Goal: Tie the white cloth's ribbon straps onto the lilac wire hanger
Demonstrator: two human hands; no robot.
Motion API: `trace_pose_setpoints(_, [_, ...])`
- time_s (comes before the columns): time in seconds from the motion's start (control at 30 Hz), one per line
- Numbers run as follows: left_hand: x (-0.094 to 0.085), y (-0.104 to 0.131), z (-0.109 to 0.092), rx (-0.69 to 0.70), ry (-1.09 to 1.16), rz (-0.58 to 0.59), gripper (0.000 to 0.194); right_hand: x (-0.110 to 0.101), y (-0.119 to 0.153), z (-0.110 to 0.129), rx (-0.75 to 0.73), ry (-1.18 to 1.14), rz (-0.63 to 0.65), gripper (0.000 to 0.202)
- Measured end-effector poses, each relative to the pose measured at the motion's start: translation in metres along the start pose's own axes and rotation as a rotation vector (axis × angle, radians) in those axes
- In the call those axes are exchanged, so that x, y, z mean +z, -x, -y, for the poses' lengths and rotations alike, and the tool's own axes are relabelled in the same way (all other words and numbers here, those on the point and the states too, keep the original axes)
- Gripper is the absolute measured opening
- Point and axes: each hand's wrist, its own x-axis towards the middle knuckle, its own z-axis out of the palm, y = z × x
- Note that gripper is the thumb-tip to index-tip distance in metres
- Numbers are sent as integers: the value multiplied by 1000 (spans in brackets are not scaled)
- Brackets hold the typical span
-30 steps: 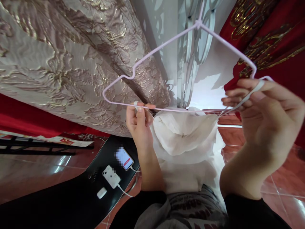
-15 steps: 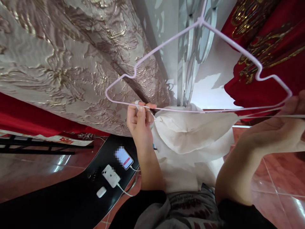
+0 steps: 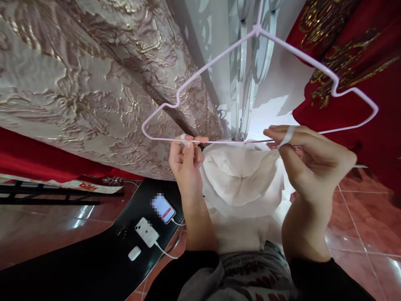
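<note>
A pale lilac clothes hanger [image 3: 219, 56] hangs in front of me, its hook running out of the top of the view. My left hand [image 3: 187, 154] is closed in a pinch at the left part of its bottom bar, a bit of white strap showing at the index finger. Just right of the bar's middle, my right hand [image 3: 308, 156] has a white strap [image 3: 286, 137] drawn across the fingers and down to the thumb. Below the bar hangs a white garment [image 3: 241, 179], its open top between my wrists and its lower part against my body.
Embossed pinkish-gold fabric [image 3: 94, 83] hangs at left, red fabric with gold embroidery [image 3: 347, 96] at right. White metal scrollwork [image 3: 236, 79] stands behind the hanger. A black bench [image 3: 94, 246] holds two phones [image 3: 164, 209] on charging cables and a small white case [image 3: 134, 253].
My right hand has moved left from the hanger's right end toward the bar's middle, the strap now over its fingers. The left hand stays at the bar. The hanger has shifted slightly left.
</note>
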Motion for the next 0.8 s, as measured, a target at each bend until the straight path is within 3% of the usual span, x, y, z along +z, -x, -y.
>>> trace_pose_setpoints(0.13, [-1, 2, -2, 3, -55, -5, 26, 6, -10, -7, 145, 110, 142, 30])
trace_pose_setpoints(0.3, [-17, -4, -6, 61, -36, -44, 29, 13, -4, -18, 98, 117, 59, 29])
trace_pose_setpoints(0.5, [-43, -21, -17, 332, -128, -269, 35, 9, -2, -21, 47, 108, 68, 28])
trace_pose_setpoints(0.63, [-50, -38, -23, 555, -177, -343, 35, 11, 0, -24, 79, 30, 64, 29])
trace_pose_setpoints(0.7, [-48, -46, -28, 558, -214, -335, 25, 12, 2, -26, 113, -14, 60, 34])
trace_pose_setpoints(0.8, [-38, -56, -37, 503, -317, -193, 14, 14, 6, -27, 106, -26, 66, 44])
